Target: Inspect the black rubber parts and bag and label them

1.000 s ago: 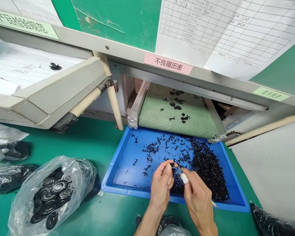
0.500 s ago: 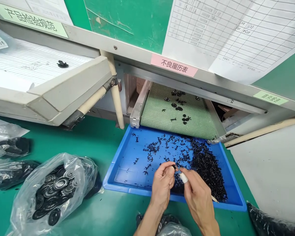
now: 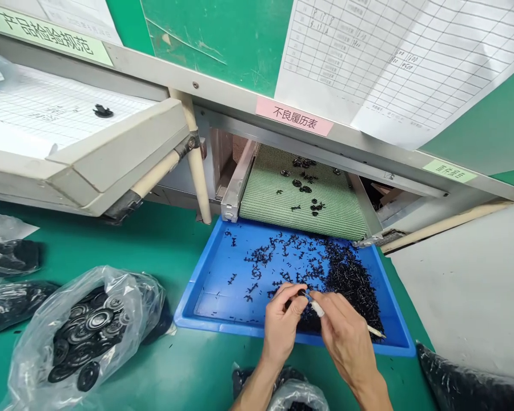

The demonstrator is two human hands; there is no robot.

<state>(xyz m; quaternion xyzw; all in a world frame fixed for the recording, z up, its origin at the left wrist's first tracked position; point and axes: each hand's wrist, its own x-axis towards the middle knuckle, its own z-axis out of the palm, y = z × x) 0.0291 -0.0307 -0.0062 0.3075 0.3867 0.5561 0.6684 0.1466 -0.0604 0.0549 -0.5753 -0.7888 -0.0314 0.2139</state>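
"Since you're starting close in, what lies nearest?"

"Plastic bags [image 3: 298,393] of black stuff at the bottom edge, around the forearms, and to the left a bigger open bag [image 3: 28,359] of black round parts [image 3: 98,319]."

"And the hands?"

"The left hand [image 3: 281,322] is closed to a pinch, thumb and fingertips on a small black part [image 3: 301,292]. The right hand [image 3: 346,334] is nearly closed too, round a pale stick [image 3: 376,331] whose end pokes out behind it; a white wrap [image 3: 317,309] covers one digit. Whether the stick touches the part, I can't tell."

"Where exactly is that part?"

"Between the hands, over the blue tray [image 3: 223,326], whose right side is heaped with black scraps [image 3: 353,288]."

"Beyond that?"

"A green conveyor belt [image 3: 274,202] bearing loose black pieces [image 3: 302,186], its end over the tray's far edge."

"Any writing?"

"On the rail above, a pink label [image 3: 294,116] reads 不良履历表. A light green label [image 3: 47,37] at left says 产品检验规范; another green label [image 3: 449,170] at right, rather blurred, looks like 首件报告."

"And the paper over it?"

"A ruled sheet [image 3: 368,74] with handwritten figures; 4500 seems readable, most others too faint."
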